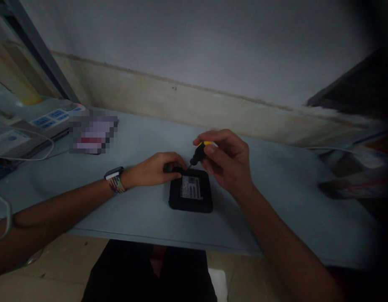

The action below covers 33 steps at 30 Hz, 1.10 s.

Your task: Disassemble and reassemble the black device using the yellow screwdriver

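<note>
A small black box (190,197) with a white label on top lies on the pale table (276,193), near its front edge. My left hand (156,168) rests at the box's far left corner, fingers curled and pressing on it; a watch and a woven band sit on that wrist. My right hand (227,161) is closed round a screwdriver (198,153) with a yellow and black handle. Its tip points down at the box's far edge, close to my left fingertips.
At the far left lie a power strip (51,119) with blue switches, white cables (30,147) and a blurred-out card (92,132). Dim clutter lies at the right end (354,176). A wall runs along the table's back. My lap shows below the front edge.
</note>
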Motion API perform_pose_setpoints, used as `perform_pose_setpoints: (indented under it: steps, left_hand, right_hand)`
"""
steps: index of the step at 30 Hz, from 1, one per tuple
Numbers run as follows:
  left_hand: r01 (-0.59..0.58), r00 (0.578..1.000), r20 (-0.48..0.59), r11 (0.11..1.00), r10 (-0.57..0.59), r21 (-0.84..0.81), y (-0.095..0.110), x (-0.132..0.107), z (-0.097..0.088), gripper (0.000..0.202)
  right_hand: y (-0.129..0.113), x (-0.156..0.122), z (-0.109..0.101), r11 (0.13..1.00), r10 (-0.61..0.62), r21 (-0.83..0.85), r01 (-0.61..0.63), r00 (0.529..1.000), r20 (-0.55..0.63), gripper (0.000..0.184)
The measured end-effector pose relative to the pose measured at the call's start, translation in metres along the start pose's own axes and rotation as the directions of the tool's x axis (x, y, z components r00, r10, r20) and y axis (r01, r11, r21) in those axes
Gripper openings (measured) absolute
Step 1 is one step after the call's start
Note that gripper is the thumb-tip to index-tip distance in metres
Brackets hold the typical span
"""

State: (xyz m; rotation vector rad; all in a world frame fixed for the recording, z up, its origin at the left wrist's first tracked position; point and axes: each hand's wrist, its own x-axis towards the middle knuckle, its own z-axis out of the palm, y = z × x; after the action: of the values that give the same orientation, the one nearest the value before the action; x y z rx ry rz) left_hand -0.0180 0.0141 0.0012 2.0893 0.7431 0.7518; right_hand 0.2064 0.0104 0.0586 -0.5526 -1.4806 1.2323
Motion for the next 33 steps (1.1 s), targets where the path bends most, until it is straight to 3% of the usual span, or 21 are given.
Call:
perform_pose_setpoints:
  steps: [7,11,19,24,29,33]
  left_hand:
    - [-0.03,1.0,0.001,1.0,0.03,-0.009,-0.0013,-0.0001,0.0002,0.019]
    - [-0.027,1.0,0.011,1.0,0.027,0.004,-0.0005,-0.0002,-0.0005,0.021]
    - [-0.04,0.999,0.003,0.999,0.04,0.008,-0.0022,0.0,0.0003,0.02]
    - [-0.045,0.999,0.004,0.999,0.045,0.016,-0.0007,0.0006,-0.0002,0.02]
    - [-0.041,0.999,0.003,0.999,0.041,0.02,-0.0009,0.0006,-0.0008,0.02]
    - [-0.034,0.999,0.016,0.999,0.034,0.033,-0.0012,0.0001,-0.0011,0.021]
  right_hand:
    - [-0.001,0.0029,0.006,0.998,0.011,-0.054,-0.012,0.999,-0.03,0.03]
    - [0.0001,0.0042,0.0023,1.0,0.014,-0.02,-0.014,1.0,0.016,0.02]
    - [0.0025,0.0041,0.0041,0.997,0.013,-0.078,-0.016,0.999,-0.042,0.022]
    - [0.0018,0.0054,0.0083,0.996,0.003,-0.091,-0.008,0.998,-0.062,0.033]
    - [0.0018,0.006,0.0047,0.999,0.024,-0.029,-0.025,1.0,-0.015,0.021]
    - [0.0023,0.0057,0.0002,0.999,0.033,-0.032,-0.033,0.999,0.001,0.024]
